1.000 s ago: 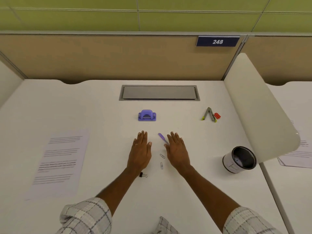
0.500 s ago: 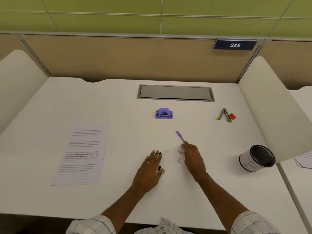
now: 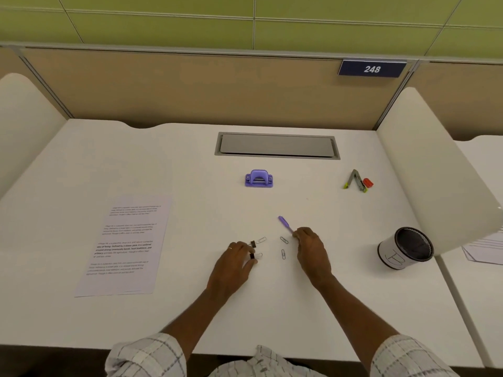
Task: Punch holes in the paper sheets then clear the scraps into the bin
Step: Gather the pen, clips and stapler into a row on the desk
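White desk (image 3: 163, 164), purple punch (image 3: 258, 179), L hand (image 3: 234, 263) pinching clip (image 3: 252, 256), R hand (image 3: 311, 250) pinching pen (image 3: 284, 223)

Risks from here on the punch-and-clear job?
1. Paper clips and binder clips lie loose between left hand and right hand, which pinches a purple pen; they might get swept into the bin with scraps.
2. The bin stands far right, paper sheet far left, hole punch between: scraps may scatter crossing the desk.

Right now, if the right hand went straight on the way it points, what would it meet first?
The purple pen. Its near end lies at the fingertips of the right hand, perhaps already touching; whether they pinch it is unclear.
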`<state>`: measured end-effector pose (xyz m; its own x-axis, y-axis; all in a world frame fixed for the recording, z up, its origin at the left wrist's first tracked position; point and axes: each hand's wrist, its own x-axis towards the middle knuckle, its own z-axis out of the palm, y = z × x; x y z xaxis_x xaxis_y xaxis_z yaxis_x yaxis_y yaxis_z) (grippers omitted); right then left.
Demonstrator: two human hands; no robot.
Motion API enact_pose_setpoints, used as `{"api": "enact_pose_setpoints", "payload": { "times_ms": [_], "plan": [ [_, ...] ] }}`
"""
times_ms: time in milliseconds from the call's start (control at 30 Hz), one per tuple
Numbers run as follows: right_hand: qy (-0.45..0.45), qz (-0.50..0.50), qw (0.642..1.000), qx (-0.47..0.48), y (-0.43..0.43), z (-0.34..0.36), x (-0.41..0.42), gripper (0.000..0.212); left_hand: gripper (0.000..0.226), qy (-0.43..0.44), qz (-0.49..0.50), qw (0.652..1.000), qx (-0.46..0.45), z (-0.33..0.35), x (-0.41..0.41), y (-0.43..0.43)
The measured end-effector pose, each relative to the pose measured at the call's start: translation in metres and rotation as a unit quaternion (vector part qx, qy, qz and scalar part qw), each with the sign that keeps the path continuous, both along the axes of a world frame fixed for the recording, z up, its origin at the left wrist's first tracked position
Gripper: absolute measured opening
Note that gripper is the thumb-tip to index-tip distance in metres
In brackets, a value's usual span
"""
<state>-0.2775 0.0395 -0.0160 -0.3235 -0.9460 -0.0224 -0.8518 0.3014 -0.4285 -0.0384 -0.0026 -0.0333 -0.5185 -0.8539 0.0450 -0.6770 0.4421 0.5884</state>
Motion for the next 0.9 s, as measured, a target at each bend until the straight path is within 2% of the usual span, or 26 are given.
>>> {"api": "enact_pose_setpoints", "payload": {
  "times_ms": [167, 400, 633, 733, 900],
  "plan": [
    [-0.029, -0.014, 0.999, -0.037, 0.002, 0.001, -0.007, 0.032, 0.018, 0.052, 0.036, 0.997, 0.041, 0.012, -0.024, -0.021],
    [-0.06, -0.046, 0.995, -0.069, 0.004, 0.008, -0.023, 0.036, 0.012, 0.024, 0.038, 0.996, 0.077, 0.003, -0.036, -0.027],
    [-0.072, -0.068, 0.992, -0.081, 0.003, 0.011, -0.039, 0.032, 0.005, 0.08, 0.099, 0.986, 0.104, -0.003, -0.035, -0.025],
    [-0.081, -0.079, 0.99, -0.081, 0.0, 0.013, -0.045, 0.032, 0.008, 0.089, 0.116, 0.986, 0.083, -0.002, -0.035, -0.026],
    [-0.096, -0.11, 0.984, -0.099, -0.011, 0.026, -0.067, 0.033, 0.012, 0.172, 0.178, 0.963, 0.109, 0.013, -0.058, -0.04]
  ]
}}
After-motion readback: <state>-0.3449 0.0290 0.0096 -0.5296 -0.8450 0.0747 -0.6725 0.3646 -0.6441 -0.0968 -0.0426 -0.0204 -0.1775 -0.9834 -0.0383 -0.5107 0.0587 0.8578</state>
